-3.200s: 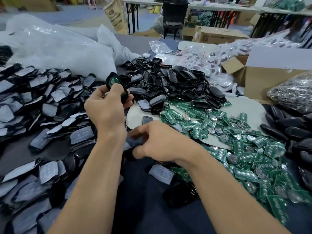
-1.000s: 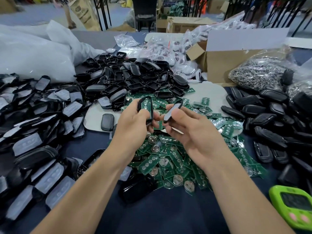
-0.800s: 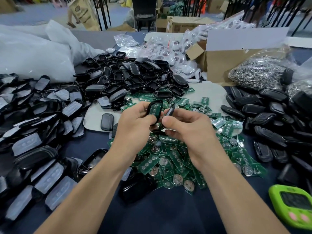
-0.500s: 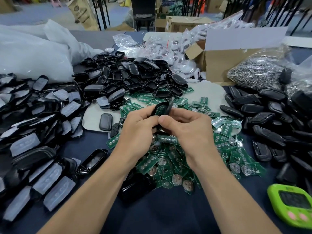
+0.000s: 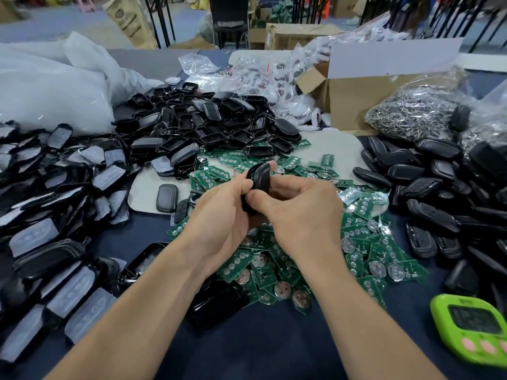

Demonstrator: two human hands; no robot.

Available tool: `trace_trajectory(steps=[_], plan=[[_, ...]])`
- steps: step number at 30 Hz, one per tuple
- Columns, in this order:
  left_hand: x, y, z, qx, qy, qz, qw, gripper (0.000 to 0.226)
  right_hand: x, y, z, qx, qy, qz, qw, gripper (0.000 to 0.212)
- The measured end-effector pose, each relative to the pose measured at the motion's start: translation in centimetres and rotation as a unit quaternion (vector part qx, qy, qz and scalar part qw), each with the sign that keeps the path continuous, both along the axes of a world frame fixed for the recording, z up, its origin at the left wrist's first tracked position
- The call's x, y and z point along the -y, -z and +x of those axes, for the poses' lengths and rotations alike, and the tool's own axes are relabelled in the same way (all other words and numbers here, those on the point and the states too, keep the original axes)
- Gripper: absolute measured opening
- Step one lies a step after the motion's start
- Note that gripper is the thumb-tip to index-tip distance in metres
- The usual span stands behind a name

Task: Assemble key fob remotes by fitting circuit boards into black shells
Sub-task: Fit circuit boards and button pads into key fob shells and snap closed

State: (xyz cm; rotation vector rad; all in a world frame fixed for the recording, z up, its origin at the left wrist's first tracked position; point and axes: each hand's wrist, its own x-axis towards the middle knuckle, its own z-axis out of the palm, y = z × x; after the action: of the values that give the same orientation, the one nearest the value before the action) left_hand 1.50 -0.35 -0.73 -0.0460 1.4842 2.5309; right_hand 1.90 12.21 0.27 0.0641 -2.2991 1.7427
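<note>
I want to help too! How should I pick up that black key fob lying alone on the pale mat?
Pinch the key fob across its two long sides, coming straight down. It lies flat and alone on the pale mat and is narrower than long, so your pinch should span it.

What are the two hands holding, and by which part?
One black key fob shell: the left hand grips its left side, the right hand its lower right side.
</note>
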Motion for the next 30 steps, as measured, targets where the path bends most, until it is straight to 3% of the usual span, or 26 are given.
trace_trajectory(steps=[11,15,17,19,21,23,26,30], plan=[[0.2,-0.7,0.3,0.008,0.021,-0.016,1.000,0.045,0.0,0.2,0.1,-0.019,0.000,0.015,1.000,0.021],[0.5,-0.3,0.1,0.027,-0.037,-0.081,0.996,0.041,-0.2,0.0,-0.2,0.073,-0.033,-0.083,0.993,0.018],[0.8,-0.3,0.1,0.039,-0.063,-0.103,0.992,0.040,-0.6,-0.2,-0.4,0.172,-0.088,-0.222,0.956,0.012],[1.0,-0.6,0.0,0.043,-0.085,-0.097,0.991,0.039,-1.6,-0.5,-0.8,0.253,-0.146,-0.362,0.885,0.021],[1.1,-1.1,-0.1,0.047,-0.118,-0.075,0.989,0.037,-2.6,-0.6,-1.1,0.278,-0.197,-0.433,0.834,0.028],[1.1,-1.3,-0.2,0.058,-0.149,-0.053,0.986,0.035,-3.3,-0.6,-1.4,0.268,-0.211,-0.469,0.815,0.030],[1.2,-1.2,-0.2,0.073,-0.154,-0.054,0.984,0.031,-3.3,-0.3,-1.5,0.226,-0.204,-0.495,0.814,0.034],[1.1,-1.3,-0.3,0.063,-0.113,-0.042,0.991,0.006,-2.4,0.1,-1.5,0.172,-0.157,-0.449,0.863,0.042]])
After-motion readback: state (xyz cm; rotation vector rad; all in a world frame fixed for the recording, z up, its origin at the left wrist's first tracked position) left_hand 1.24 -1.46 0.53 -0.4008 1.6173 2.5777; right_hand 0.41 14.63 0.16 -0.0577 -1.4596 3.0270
